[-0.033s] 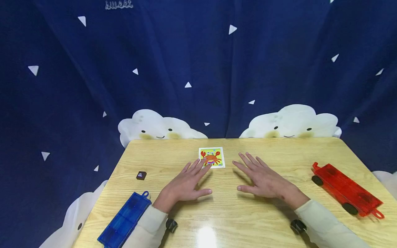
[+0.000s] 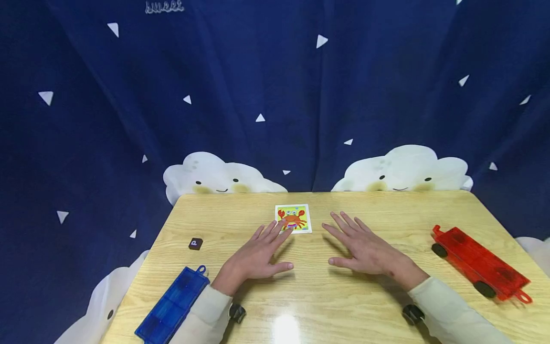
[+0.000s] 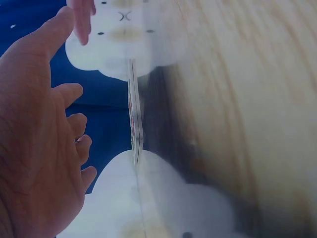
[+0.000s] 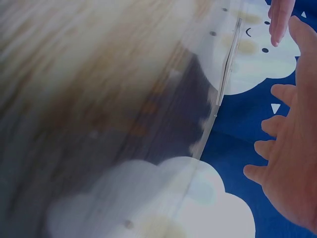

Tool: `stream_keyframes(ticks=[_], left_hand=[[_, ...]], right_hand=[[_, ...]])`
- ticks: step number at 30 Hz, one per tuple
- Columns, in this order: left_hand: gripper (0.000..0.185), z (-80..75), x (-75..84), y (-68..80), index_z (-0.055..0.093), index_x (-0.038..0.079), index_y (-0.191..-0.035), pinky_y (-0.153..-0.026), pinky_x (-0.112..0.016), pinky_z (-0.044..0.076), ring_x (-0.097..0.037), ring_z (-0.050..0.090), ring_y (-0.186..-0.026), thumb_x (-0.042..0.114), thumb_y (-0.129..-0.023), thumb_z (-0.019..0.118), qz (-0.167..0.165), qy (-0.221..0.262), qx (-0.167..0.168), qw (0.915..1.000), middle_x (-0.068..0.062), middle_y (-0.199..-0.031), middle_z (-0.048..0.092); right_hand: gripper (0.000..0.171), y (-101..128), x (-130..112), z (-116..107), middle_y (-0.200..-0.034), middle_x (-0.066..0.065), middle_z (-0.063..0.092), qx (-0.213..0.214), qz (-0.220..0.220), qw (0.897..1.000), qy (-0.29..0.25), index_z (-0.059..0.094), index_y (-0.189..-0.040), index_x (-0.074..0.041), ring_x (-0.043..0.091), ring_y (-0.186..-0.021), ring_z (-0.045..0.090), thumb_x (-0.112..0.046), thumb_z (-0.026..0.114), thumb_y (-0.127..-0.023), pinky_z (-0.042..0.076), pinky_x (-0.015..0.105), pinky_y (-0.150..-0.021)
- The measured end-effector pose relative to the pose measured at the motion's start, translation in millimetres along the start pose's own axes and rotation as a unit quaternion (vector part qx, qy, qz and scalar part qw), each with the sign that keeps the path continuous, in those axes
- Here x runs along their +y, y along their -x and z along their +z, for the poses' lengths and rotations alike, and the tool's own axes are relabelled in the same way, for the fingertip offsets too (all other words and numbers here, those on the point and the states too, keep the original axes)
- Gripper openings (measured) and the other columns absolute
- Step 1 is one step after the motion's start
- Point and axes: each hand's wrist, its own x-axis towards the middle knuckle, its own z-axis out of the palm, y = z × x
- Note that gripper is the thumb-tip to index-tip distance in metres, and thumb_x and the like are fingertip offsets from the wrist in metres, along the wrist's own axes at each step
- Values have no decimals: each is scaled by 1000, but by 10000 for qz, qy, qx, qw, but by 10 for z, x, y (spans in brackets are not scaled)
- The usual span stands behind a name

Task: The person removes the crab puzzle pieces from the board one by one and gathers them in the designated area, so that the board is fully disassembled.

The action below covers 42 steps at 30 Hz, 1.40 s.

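Both hands hover over the wooden table with spread fingers and hold nothing. My left hand (image 2: 255,258) is nearest a square crab picture tile (image 2: 292,217); in the head view its fingertips cover the tile's lower edge. Seen edge-on in the left wrist view, the tile (image 3: 134,114) is fairly thick and lies flat, apart from the hand. To the right of the tile is my right hand (image 2: 365,248), its thumb pointing toward the left one. The right wrist view shows that hand's fingers (image 4: 275,126) above the tabletop, touching nothing.
A small dark cube (image 2: 195,244) marked P sits at the left. Nearer, a blue toy wagon piece (image 2: 174,306) lies beside the left sleeve. A red wheeled toy wagon (image 2: 481,263) stands at the right. Behind the table (image 2: 309,296) hangs a dark blue curtain (image 2: 275,86).
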Motion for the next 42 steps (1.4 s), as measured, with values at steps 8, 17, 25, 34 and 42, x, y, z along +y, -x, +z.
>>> stream_keyframes(ticks=[8,17,25,34,42], left_hand=[[88,-19,-4,24,21,19,-166,-123,-51,12,-33,9,-156,71,-99,44,-5,64,7,10000,-5,-172,3],[91,-46,-1,46,16,20,-167,-124,-49,10,-29,6,-156,72,-98,44,-144,58,-27,9999,-2,-172,0],[96,-44,-27,43,10,16,-167,-124,-49,10,-30,2,-156,73,-98,44,-494,160,-21,9987,-11,-172,0],[90,-16,-134,-134,18,3,-164,-123,-55,13,-37,9,-155,64,-103,44,-1163,531,-106,9917,-18,-171,5],[93,-38,-33,-236,25,-3,-161,-122,-53,16,-28,15,-155,63,-100,52,-1404,730,-617,9855,-18,-169,15]], right_hand=[[88,-12,-1,-12,-169,17,16,-12,12,10000,25,31,-164,-18,44,-152,18,-71,53,-96,17,65,-118],[89,-25,-10,2,-170,15,13,-5,-60,10000,29,25,-166,-22,42,-153,15,-71,52,-96,16,65,-118],[92,-63,-8,6,-169,15,19,25,-99,9999,18,25,-165,-14,41,-153,17,-70,52,-97,18,64,-118],[83,-232,64,72,-166,18,28,62,-64,9990,-442,31,-162,-6,43,-151,23,-58,55,-102,24,65,-116],[57,-554,198,156,-162,24,33,-123,-43,9971,-747,43,-154,4,44,-149,29,-26,56,-107,30,58,-116]])
